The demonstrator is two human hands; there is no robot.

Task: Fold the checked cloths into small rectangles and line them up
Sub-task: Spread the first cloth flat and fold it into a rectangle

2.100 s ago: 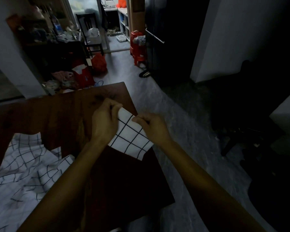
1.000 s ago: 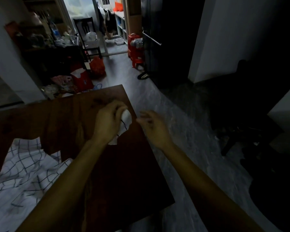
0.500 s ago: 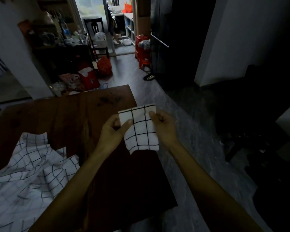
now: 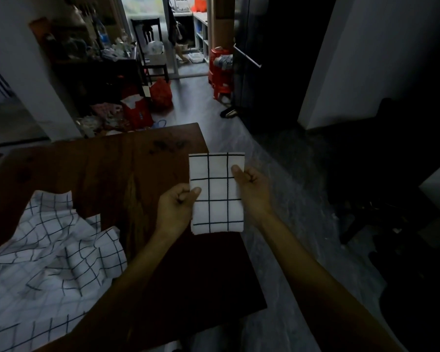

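Observation:
A small folded checked cloth [image 4: 217,189], white with black grid lines, is held flat as a rectangle over the right edge of the dark wooden table [image 4: 107,174]. My left hand [image 4: 177,208] pinches its left edge with the thumb on top. My right hand [image 4: 252,186] pinches its right edge the same way. A crumpled heap of unfolded checked cloths [image 4: 43,260] lies on the table at the lower left, apart from both hands.
The table's right edge runs just under the held cloth, with grey floor [image 4: 285,224] beyond it. Red bags [image 4: 148,105] and clutter stand on the floor past the table's far edge. A dark chair [image 4: 381,199] is at the right.
The cloth was bunched under my left hand a second ago. Both hands then took its side edges and spread it into a flat rectangle, now squarer to me.

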